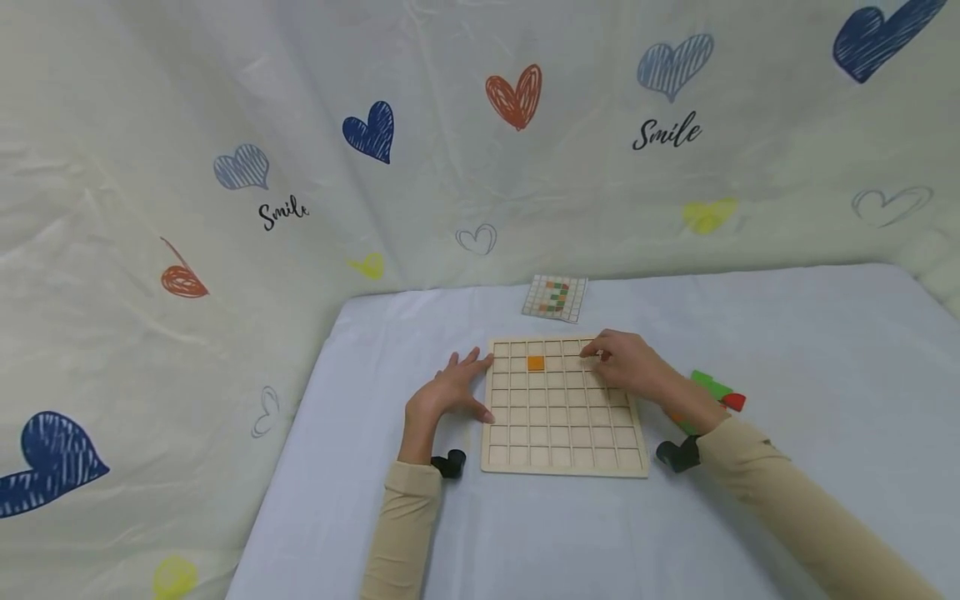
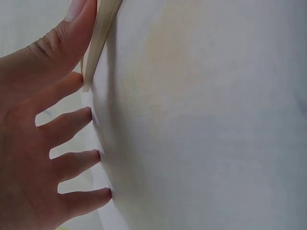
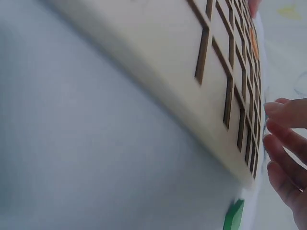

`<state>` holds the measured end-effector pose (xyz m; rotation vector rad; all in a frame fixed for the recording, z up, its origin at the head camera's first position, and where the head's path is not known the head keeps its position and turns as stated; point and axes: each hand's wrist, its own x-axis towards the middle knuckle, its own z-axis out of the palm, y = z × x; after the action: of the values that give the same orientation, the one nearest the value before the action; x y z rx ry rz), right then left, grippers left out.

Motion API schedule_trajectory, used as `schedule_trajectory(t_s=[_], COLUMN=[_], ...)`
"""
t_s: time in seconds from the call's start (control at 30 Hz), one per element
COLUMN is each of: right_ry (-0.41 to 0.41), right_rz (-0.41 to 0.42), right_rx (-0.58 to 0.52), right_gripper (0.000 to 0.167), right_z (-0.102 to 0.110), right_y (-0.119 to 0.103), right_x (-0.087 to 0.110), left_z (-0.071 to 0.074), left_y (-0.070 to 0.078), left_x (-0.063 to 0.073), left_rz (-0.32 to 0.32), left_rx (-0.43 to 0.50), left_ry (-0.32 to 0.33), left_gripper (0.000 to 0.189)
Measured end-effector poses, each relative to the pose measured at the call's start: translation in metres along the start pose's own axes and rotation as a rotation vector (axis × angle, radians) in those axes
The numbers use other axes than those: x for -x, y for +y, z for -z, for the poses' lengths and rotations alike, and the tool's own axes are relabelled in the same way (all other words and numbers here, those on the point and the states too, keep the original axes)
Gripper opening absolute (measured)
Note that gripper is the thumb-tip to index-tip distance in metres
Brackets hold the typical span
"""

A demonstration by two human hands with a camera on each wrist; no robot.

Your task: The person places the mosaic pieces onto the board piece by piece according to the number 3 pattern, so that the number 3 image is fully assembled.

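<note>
One left hand (image 1: 452, 388), fingers spread, touches the board (image 1: 558, 414) edge amid wide cloth (image 1: 540, 537); whether the right hand (image 1: 628, 363) pinches is unclear.

Soft light casts faint shadows, and the right wrist view blurs the near board edge (image 3: 144, 72).

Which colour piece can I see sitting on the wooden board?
The orange square: second row down, third from the left. The green pieces and red piece lie off the board, to its right.
</note>
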<state>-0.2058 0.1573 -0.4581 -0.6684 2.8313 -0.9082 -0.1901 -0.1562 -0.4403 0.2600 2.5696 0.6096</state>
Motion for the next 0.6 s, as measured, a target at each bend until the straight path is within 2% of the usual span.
schedule_trajectory(t_s=[0.33, 0.6], right_ry=[0.007, -0.004], right_rz=[-0.010, -0.039], right_rx=[-0.003, 0.046], right_gripper=[0.023, 0.024], right_z=[0.020, 0.031], right_y=[0.021, 0.036], right_x=[0.027, 0.040], left_z=[-0.003, 0.000], left_y=[-0.002, -0.001], left_x=[-0.001, -0.001], left_rz=[0.001, -0.017], left_rx=[-0.016, -0.012], left_ry=[0.001, 0.004], left_gripper=[0.107, 0.107])
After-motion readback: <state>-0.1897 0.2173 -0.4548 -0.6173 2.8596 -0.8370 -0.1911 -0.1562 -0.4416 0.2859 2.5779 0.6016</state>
